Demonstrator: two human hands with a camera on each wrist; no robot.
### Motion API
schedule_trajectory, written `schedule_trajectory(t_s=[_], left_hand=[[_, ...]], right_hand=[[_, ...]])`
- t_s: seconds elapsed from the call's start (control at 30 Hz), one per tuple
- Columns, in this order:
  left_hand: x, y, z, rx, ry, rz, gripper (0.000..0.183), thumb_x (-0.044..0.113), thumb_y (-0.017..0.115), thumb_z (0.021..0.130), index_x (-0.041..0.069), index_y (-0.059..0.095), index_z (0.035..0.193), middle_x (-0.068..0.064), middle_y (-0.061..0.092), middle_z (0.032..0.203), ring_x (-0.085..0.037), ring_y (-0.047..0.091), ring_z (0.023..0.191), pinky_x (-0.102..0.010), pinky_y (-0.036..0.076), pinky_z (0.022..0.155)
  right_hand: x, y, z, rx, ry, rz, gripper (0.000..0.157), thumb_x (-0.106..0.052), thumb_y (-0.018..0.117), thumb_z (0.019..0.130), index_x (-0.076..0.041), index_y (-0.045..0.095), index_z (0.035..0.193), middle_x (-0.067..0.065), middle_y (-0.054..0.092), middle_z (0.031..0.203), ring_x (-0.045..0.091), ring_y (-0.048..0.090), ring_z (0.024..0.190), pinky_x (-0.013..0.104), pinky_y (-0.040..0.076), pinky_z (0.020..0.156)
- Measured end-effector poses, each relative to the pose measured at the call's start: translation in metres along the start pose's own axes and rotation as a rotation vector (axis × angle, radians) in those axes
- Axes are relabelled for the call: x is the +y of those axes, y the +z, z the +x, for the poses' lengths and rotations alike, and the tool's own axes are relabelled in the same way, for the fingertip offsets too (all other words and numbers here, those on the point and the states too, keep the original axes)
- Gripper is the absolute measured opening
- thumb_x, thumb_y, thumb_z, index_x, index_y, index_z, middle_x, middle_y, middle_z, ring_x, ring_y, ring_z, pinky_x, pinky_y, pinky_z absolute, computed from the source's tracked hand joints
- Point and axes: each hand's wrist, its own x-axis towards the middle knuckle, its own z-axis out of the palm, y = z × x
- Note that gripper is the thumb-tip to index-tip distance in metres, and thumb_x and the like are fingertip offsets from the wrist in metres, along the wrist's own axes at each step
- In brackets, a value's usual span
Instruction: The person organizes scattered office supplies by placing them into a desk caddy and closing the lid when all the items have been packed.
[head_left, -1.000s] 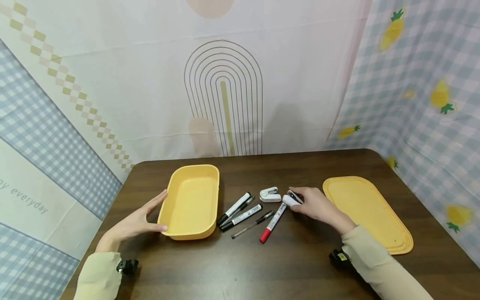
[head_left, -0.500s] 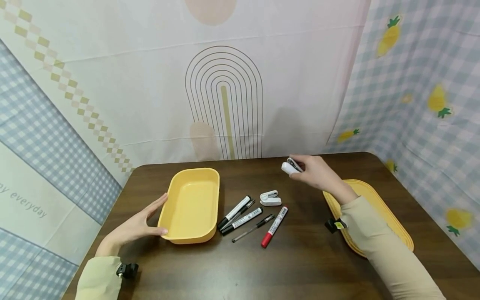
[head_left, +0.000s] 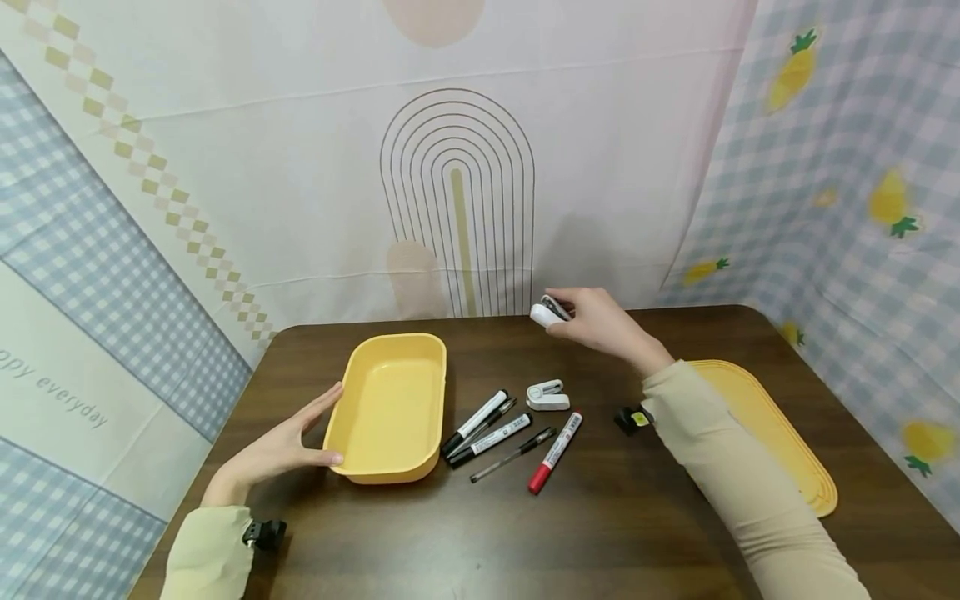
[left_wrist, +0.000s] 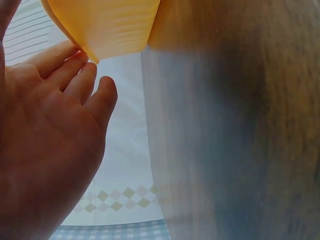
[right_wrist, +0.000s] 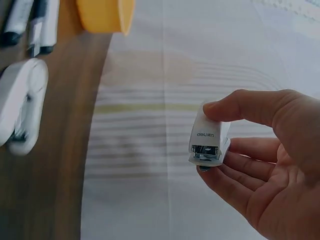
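At far left, a blue-and-white checked cloth (head_left: 52,192), bordered by a strip of diamonds. Over the left edge of the counter (head_left: 480,542), a pale sleeve (head_left: 210,546) with a small black camera (head_left: 266,534) at the wrist. Rests the left hand (head_left: 273,454) against a yellow box (head_left: 386,408), with fingers straight and parted, curled round nothing: fingertips at the left wall, thumb at the near left corner.

Just right of the box, two white markers with black ends, an upper one (head_left: 480,415) and a lower one (head_left: 498,437), lying aslant with a slim dark pen (head_left: 504,409) between, partly hidden. Then a clear pen (head_left: 514,454) with a black end, lying apart at a similar slant. Farther back, a white stapler (head_left: 551,403) lying on one side, with arms parted in a V. Nearer and slightly right, a red-ended marker (head_left: 556,452), red end toward the person.

Raised off the counter, level in the head view with the far edge, a second white stapler (right_wrist: 204,131), pinched between thumb and fingers of the right hand (head_left: 600,321): thumb on the lettered face, fingertips underneath. Behind that hand, another pale sleeve (head_left: 720,458), covering part of a flat yellow lid (head_left: 783,442). At far right, checked cloth (head_left: 847,275) with yellow fruit.
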Motion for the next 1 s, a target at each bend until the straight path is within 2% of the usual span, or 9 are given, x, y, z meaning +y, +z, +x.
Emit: schedule_trajectory(t_s=[0.23,0.43,0.63,0.9,1.0], left_hand=[[-0.001,0.003,0.003,-0.015,0.008,-0.025,0.102,0.022,0.082,0.087,0.019,0.015,0.164,-0.011,0.004,0.169,-0.045,0.001,0.151,-0.074,0.011,0.110],[-0.002,0.004,0.005,-0.009,0.010,-0.022,0.102,0.023,0.083,0.086,0.018,0.017,0.163,-0.009,0.005,0.169,-0.042,0.002,0.151,-0.072,0.011,0.111],[-0.002,0.004,0.003,-0.006,0.008,-0.024,0.102,0.021,0.083,0.085,0.017,0.017,0.163,-0.012,0.006,0.169,-0.043,0.003,0.151,-0.072,0.011,0.111],[-0.001,0.001,0.002,-0.004,0.009,-0.028,0.103,0.021,0.083,0.085,0.016,0.016,0.163,-0.011,0.005,0.169,-0.042,0.002,0.151,-0.072,0.011,0.111],[-0.001,0.000,0.001,-0.003,0.007,-0.029,0.103,0.022,0.083,0.085,0.015,0.016,0.163,-0.010,0.005,0.169,-0.042,0.002,0.151,-0.072,0.011,0.111]], right_hand=[[-0.028,0.012,0.031,-0.022,-0.045,0.036,0.064,-0.017,0.071,0.086,-0.002,0.053,0.145,0.016,0.069,0.122,0.024,0.064,0.098,0.038,0.052,0.079],[-0.060,0.022,0.056,-0.038,-0.110,0.046,0.063,-0.018,0.073,0.085,-0.002,0.055,0.144,0.015,0.069,0.123,0.023,0.064,0.100,0.036,0.052,0.081],[-0.093,0.034,0.078,-0.062,-0.183,0.034,0.059,-0.015,0.071,0.085,-0.004,0.058,0.142,0.011,0.071,0.115,0.021,0.064,0.092,0.032,0.052,0.078],[-0.123,0.050,0.105,-0.091,-0.188,0.027,0.059,-0.015,0.071,0.085,-0.005,0.058,0.142,0.008,0.071,0.117,0.018,0.062,0.092,0.029,0.050,0.080],[-0.130,0.059,0.113,-0.102,-0.209,0.017,0.050,-0.015,0.072,0.085,-0.006,0.064,0.134,0.006,0.071,0.108,0.018,0.060,0.087,0.028,0.049,0.077]])
